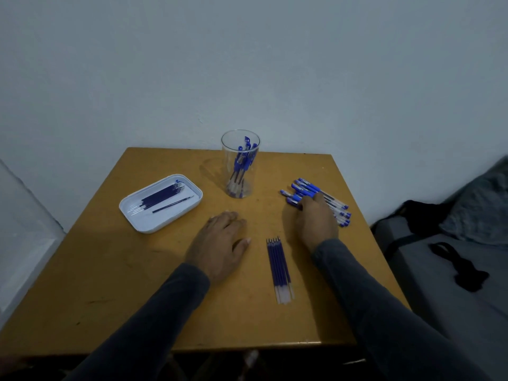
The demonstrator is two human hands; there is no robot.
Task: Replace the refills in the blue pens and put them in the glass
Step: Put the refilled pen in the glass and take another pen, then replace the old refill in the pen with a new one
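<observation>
On the yellow-brown wooden worktop [110, 284], a white rounded rectangular tray [143, 225] holds dark blue refills, their number hard to count. The left hand [220, 243] lies flat, fingers spread, holding nothing, before the clear glass [240, 163] of blue pens. Right of the loose blue refills [279, 266], the right hand [316, 220] covers part of the pile of blue capped pens [310, 191]; its fingertips are hidden, so its grip cannot be told.

A wooden desk [170, 298] stood against a wall. On it lay a white tray [132, 209], a glass [240, 163], loose pens [308, 189] and a row of refills [279, 266].
</observation>
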